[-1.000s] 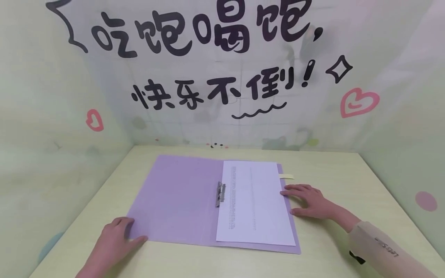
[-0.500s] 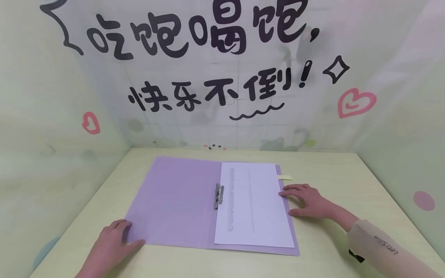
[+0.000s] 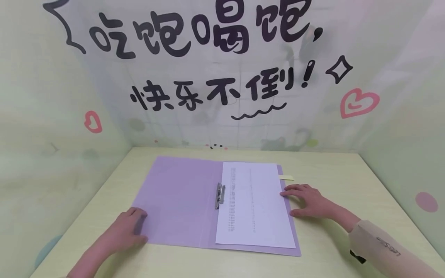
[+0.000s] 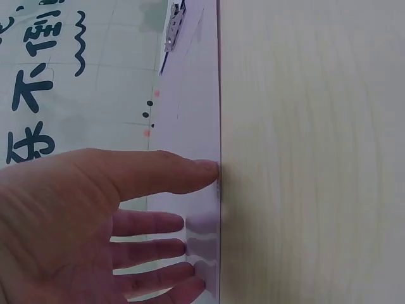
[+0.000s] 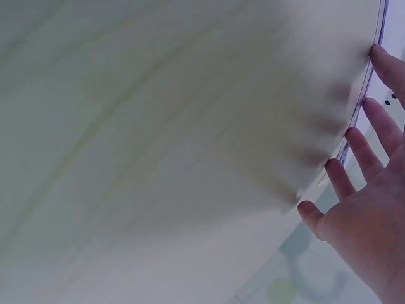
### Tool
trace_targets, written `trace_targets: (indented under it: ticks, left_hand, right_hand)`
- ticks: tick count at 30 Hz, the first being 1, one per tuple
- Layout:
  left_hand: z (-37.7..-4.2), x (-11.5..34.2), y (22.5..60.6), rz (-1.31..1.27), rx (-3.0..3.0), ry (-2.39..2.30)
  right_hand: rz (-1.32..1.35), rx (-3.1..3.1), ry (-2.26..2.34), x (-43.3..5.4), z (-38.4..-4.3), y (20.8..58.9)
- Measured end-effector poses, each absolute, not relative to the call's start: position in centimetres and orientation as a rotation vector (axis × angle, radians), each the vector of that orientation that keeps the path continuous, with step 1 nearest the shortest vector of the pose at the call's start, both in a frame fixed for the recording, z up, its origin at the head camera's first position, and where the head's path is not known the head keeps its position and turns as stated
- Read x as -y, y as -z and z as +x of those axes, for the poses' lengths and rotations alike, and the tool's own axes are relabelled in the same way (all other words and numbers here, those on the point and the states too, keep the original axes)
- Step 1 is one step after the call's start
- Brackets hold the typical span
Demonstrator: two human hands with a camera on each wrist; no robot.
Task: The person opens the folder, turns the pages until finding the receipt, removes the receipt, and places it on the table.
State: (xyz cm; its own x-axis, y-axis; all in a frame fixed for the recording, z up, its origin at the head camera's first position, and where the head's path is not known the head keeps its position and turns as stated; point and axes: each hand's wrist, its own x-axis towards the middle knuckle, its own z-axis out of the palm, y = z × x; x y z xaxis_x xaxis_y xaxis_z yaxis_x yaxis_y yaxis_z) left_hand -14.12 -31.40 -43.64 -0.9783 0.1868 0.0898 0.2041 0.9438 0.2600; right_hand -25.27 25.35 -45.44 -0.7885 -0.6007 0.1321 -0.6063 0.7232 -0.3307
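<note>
A purple file folder (image 3: 177, 200) lies spread out flat on the table. White printed sheets (image 3: 269, 204) rest on its right half, beside a metal clip (image 3: 219, 196) at the spine. My left hand (image 3: 123, 231) is at the front left corner of the cover, its fingertips over the purple surface. In the left wrist view the left thumb (image 4: 171, 172) reaches the folder's front edge, with the fingers extended below it. My right hand (image 3: 311, 202) touches the folder's right edge with spread fingertips, also plain in the right wrist view. Neither hand grips anything.
A pale yellow tab (image 3: 286, 178) sticks out from the folder's right side, above the right hand. The light wood table (image 3: 333, 170) meets printed wall sheets (image 3: 215, 131) at the back and sides. A beige sleeve (image 3: 382, 243) covers the right forearm.
My left hand has moved right and slightly away from me, from the folder's left corner edge onto its cover. The right hand and the folder stay about where they were.
</note>
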Motion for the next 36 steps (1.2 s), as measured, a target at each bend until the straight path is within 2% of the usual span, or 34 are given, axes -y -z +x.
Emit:
trace_targets:
  ticks: [8,17,25,36]
  left_hand:
    - [-14.3,32.4,44.0,-0.389,2.983,0.463]
    - [-14.6,34.7,45.0,-0.677,2.819,0.474]
    - [-14.8,35.5,45.4,-0.765,2.764,0.509]
    - [-14.7,35.5,45.8,-0.746,2.758,0.571]
  right_hand:
    - [1.028,2.888,-0.564,-25.5,-25.3,45.2]
    - [1.037,2.874,-0.510,-25.2,-26.1,44.5]
    - [0.834,2.930,-0.747,-24.7,-28.2,43.2]
    - [0.714,2.775,-0.949,-22.8,-31.9,42.1]
